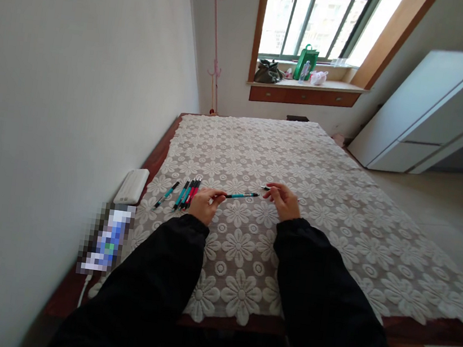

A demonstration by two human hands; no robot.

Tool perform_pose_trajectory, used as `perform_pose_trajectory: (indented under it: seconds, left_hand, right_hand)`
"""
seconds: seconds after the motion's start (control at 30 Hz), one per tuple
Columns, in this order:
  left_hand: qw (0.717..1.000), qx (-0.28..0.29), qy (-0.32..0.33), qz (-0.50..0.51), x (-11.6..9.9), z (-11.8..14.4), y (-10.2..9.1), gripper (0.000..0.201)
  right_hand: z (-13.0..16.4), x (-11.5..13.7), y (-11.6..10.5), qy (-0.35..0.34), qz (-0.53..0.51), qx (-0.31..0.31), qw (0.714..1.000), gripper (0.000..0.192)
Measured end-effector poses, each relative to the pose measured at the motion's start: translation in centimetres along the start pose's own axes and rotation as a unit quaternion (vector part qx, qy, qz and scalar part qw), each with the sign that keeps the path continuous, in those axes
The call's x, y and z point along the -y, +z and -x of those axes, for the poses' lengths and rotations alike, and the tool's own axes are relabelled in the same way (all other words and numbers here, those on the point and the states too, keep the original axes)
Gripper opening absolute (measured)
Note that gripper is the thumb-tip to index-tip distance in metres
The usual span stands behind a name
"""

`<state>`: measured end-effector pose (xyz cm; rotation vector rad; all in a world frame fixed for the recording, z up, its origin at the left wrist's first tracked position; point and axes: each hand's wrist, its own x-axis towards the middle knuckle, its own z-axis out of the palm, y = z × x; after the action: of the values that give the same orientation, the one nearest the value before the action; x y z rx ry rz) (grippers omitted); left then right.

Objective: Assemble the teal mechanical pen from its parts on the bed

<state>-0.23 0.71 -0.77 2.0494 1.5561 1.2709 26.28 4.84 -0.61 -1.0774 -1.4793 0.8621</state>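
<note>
My left hand [206, 204] is closed in a pinch on one end of a teal and black pen [242, 196], which points right, towards my other hand. At the right, just past the pen's free end, my right hand [282, 201] has its fingers curled together around a small dark piece with a silvery tip [264, 188]. That piece is too small for me to name, and fingers cover part of it. Beside my left hand lies a row of several teal and red pens [186, 193], partly covered by the hand. A single teal and black pen [166, 194] rests farther left.
A white lace tablecloth [238, 248] with a flower pattern covers the table. Along the left edge are a white power bank [131, 186] and a blurred-out phone [107, 239] with a white cable [83, 290]. The wall [76, 90] runs close along the left side.
</note>
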Motion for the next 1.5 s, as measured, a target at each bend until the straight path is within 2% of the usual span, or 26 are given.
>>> perform_pose_trajectory:
  seconds: [0.1, 0.2, 0.27, 0.37, 0.47, 0.57, 0.73, 0.9, 1.0, 1.2, 1.37, 1.5]
  left_hand:
    - [1.0, -0.006, 0.003, 0.02, -0.2, 0.0, -0.1, 0.012]
    - [0.999, -0.002, 0.014, 0.041, -0.4, 0.0, -0.1, 0.014]
    - [0.998, 0.016, 0.015, 0.064, -0.6, 0.1, 0.0, 0.014]
    - [0.994, 0.054, 0.018, 0.092, -0.6, 0.2, 0.1, 0.013]
    - [0.993, 0.073, 0.024, 0.092, -0.7, 0.3, 0.0, 0.012]
    - [0.993, 0.07, 0.022, 0.09, -1.0, 0.2, -0.1, 0.012]
    - [0.993, 0.078, 0.008, 0.09, -1.2, 0.1, -0.2, 0.013]
    - [0.99, 0.083, 0.01, 0.117, -1.1, 0.2, 0.1, 0.022]
    - [0.986, 0.068, 0.002, 0.15, -1.2, 0.3, 0.1, 0.029]
    - [0.987, 0.038, -0.015, 0.153, -1.3, 0.4, 0.0, 0.022]
    - [0.982, 0.051, -0.031, 0.176, -1.3, 0.4, 0.2, 0.017]
    - [0.98, 0.07, -0.041, 0.183, -1.6, 0.4, 0.2, 0.014]
  right_hand:
    - [0.1, 0.1, 0.2, 0.066, -0.093, 0.089, 0.989, 0.055]
    - [1.1, 1.0, 1.3, 0.136, -0.21, 0.202, 0.947, 0.057]
    - [1.9, 1.9, 2.2, 0.15, -0.267, 0.22, 0.926, 0.056]
    - [2.5, 3.1, 2.8, 0.147, -0.303, 0.215, 0.917, 0.052]
    - [2.5, 3.6, 2.9, 0.13, -0.299, 0.19, 0.926, 0.044]
    - [2.3, 3.6, 2.8, 0.135, -0.283, 0.175, 0.933, 0.043]
    - [2.4, 3.6, 2.9, 0.148, -0.283, 0.179, 0.931, 0.054]
    - [2.1, 3.3, 2.7, 0.158, -0.308, 0.149, 0.926, 0.038]
    - [1.9, 2.7, 2.6, 0.169, -0.312, 0.122, 0.927, 0.037]
    - [1.7, 2.3, 2.4, 0.177, -0.307, 0.109, 0.929, 0.04]
    - [1.8, 2.7, 2.5, 0.193, -0.338, 0.101, 0.915, 0.035]
    - [1.8, 2.4, 2.4, 0.163, -0.305, 0.097, 0.933, 0.039]
